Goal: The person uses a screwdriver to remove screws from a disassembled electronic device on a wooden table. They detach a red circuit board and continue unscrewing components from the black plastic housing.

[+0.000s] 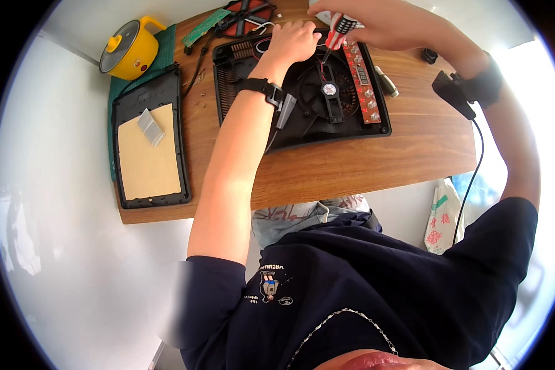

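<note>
Both hands work over the opened black appliance base (302,92) lying on the wooden table (364,166). Left hand (295,42) rests palm-down on the far left part of the base, fingers curled loosely against the interior near some wires; whether it pinches anything cannot be told. Right hand (376,26) is wrapped around the red-and-white handle of a screwdriver (337,34), holding it steeply tilted, tip pointing down and toward the person, just above the round black fan (330,89) at the middle of the base. A red circuit strip (365,83) with small knobs runs along the right side of the base, its long axis going away from the person. So the fan lies just below and slightly nearer than both hands, between them, and the right hand with the tool is the nearer one to it. To the left lies the detached black cover panel (148,145) with a tan sheet, and beyond it a yellow pot (129,49) on a green mat (163,52)
</note>
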A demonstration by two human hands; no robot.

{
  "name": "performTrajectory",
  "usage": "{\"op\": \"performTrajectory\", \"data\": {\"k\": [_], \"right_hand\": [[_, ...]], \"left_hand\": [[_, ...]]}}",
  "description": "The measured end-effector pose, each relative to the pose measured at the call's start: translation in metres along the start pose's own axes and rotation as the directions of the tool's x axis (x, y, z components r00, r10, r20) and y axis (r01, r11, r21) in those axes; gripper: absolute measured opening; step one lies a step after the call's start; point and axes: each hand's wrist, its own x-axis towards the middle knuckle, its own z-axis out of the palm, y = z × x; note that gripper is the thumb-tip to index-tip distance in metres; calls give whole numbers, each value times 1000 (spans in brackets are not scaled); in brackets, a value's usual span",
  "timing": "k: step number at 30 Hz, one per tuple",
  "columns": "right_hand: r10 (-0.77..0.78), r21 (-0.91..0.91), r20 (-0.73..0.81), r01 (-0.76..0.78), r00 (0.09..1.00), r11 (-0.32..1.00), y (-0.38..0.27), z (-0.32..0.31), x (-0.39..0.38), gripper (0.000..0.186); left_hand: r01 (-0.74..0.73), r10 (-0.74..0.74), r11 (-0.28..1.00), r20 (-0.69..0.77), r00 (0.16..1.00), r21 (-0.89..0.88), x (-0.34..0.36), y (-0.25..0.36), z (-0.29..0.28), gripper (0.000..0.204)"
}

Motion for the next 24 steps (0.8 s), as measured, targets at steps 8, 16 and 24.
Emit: {"op": "performTrajectory", "data": {"k": [8, 16, 24], "right_hand": [[44, -108, -78, -52, 996, 993, 11, 6, -7, 36], [233, -89, -18, -234, 972, 968, 0, 5, 0, 35], [340, -114, -46, -343, 939, 932, -3, 10, 0, 35]], "left_hand": [[52, -42, 998, 220, 975, -40, 8, -2, -12, 59], [82, -21, 989, 422, 906, -127, 16, -15, -16, 80], [-167, 218, 902, 86, 972, -397, 0, -15, -52, 44]]}}
